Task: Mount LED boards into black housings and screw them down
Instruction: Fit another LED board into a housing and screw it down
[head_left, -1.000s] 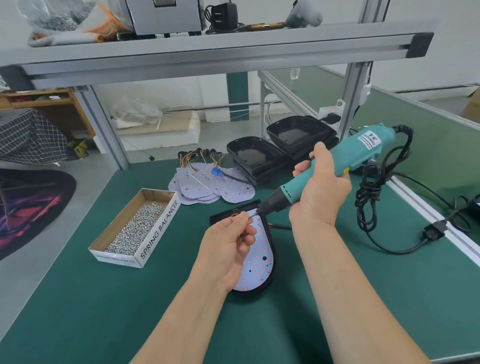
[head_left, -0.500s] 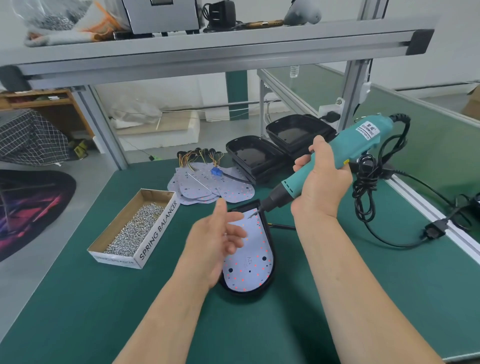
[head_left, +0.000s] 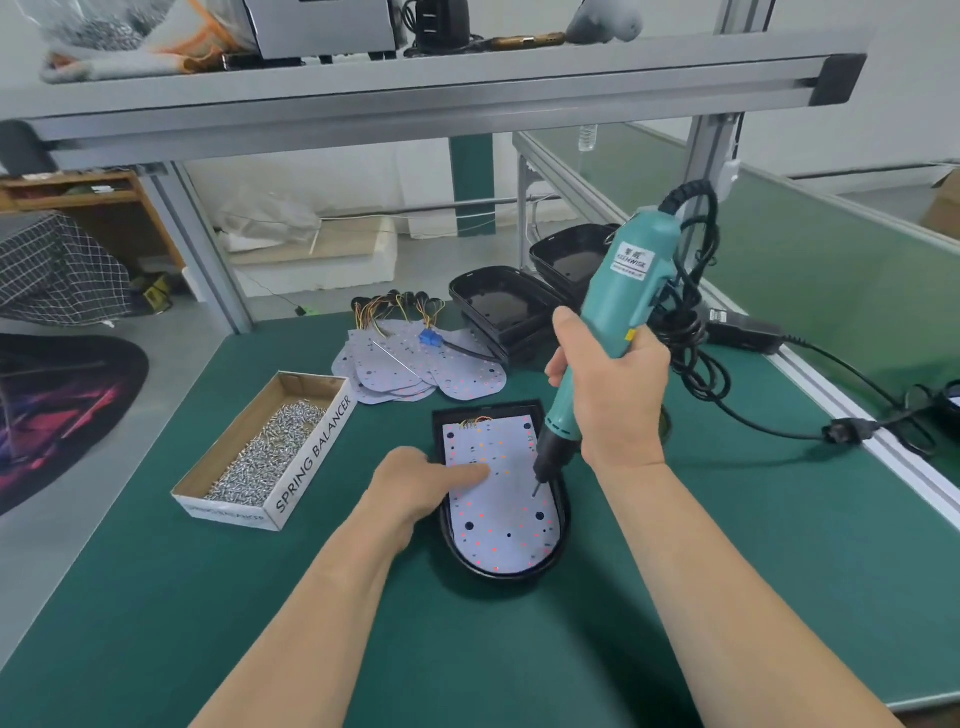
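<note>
Board (head_left: 498, 519) sat in black housing (head_left: 563, 525) at centre of table (head_left: 675, 597), near side. Left hand (head_left: 410, 488) pressed board's left part with straight index finger (head_left: 467, 474), other fingers tucked under. Right hand (head_left: 613, 395) wrapped tight round screwdriver (head_left: 623, 291), held almost upright, bit tip down on board's right side. Screw box (head_left: 317, 457) left of housing; loose boards (head_left: 415, 364) and stacked housings (head_left: 498, 306) on far side

I see a matt green bench mat (head_left: 675, 597), a glossy black plastic housing (head_left: 565, 525), a smooth pale LED board (head_left: 498, 519), a teal plastic screwdriver (head_left: 623, 291), and shiny metal screws (head_left: 260, 462) in a cardboard box (head_left: 311, 467)
</note>
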